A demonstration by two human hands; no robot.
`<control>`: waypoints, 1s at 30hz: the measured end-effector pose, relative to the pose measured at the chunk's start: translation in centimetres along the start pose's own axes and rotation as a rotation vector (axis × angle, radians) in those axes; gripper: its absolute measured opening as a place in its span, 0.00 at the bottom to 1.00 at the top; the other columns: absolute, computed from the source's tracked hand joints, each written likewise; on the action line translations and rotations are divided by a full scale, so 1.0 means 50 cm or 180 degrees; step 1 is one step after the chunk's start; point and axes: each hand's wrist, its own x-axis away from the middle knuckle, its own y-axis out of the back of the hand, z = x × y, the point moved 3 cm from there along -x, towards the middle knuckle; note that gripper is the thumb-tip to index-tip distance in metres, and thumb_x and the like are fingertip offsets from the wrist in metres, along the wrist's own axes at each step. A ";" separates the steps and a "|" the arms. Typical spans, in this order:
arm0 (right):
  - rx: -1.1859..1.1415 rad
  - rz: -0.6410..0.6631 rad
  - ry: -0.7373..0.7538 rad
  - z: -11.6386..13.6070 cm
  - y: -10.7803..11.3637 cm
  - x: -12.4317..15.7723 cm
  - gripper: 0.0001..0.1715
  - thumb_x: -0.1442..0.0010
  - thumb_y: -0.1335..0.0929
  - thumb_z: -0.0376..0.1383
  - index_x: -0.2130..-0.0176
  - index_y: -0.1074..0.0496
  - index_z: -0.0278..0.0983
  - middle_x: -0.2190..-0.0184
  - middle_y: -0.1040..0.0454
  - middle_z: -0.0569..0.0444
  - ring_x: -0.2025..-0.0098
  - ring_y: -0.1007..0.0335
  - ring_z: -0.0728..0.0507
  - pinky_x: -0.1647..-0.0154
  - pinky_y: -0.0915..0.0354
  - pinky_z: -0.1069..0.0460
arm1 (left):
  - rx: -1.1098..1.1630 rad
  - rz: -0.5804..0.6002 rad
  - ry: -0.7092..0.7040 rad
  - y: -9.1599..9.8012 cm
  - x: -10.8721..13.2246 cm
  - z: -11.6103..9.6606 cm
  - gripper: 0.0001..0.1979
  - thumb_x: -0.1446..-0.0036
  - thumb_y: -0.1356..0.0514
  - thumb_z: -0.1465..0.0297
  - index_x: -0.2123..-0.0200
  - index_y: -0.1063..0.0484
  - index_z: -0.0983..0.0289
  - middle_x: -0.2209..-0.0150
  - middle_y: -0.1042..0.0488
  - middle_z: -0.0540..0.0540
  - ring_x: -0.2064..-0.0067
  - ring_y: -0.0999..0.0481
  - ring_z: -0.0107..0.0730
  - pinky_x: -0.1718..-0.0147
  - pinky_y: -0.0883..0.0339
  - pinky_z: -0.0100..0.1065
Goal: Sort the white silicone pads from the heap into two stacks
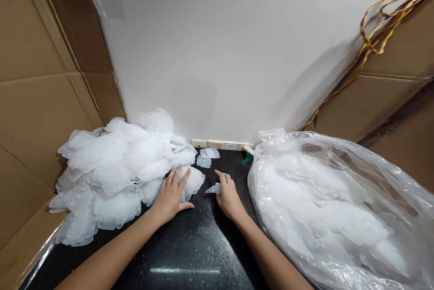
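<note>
Thin, translucent white pieces form a large heap on the left of a black speckled surface. At the heap's right edge, my left hand lies with spread fingers over several pieces. My right hand is to its right, index finger stretched forward; a small translucent piece shows at its left side, by the curled fingers. Whether those fingers pinch it is hard to make out. Beyond the hands, a few flat pieces lie near the wall.
At the right stands a big clear plastic bag full of similar pieces. Cardboard rises on the left, and more on the right with twisted yellow-brown wires. Sockets and a green scrap are by the grey wall.
</note>
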 end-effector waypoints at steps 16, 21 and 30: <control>-0.1622 0.0684 -0.0158 -0.023 0.039 0.060 0.29 0.58 0.39 0.22 0.58 0.25 0.41 0.44 0.31 0.48 0.41 0.35 0.39 0.40 0.41 0.39 | 0.0924 0.0347 0.0437 0.055 0.015 0.034 0.23 0.57 0.31 0.71 0.55 0.29 0.61 0.60 0.27 0.55 0.54 0.26 0.49 0.55 0.34 0.42; -0.2980 0.0510 -0.0902 -0.046 0.035 0.063 0.23 0.52 0.35 0.30 0.54 0.30 0.43 0.49 0.27 0.51 0.45 0.30 0.40 0.46 0.34 0.42 | 0.1742 0.0970 0.0701 0.066 0.014 -0.008 0.08 0.53 0.34 0.64 0.72 0.23 0.63 0.70 0.21 0.54 0.64 0.24 0.43 0.63 0.36 0.35; -0.3217 0.1061 -0.1112 -0.032 0.026 0.081 0.17 0.53 0.24 0.39 0.62 0.24 0.37 0.61 0.20 0.51 0.59 0.25 0.42 0.51 0.33 0.46 | 0.3968 0.0891 0.1316 0.003 0.029 -0.064 0.21 0.47 0.35 0.54 0.61 0.20 0.67 0.61 0.17 0.60 0.58 0.21 0.41 0.58 0.31 0.34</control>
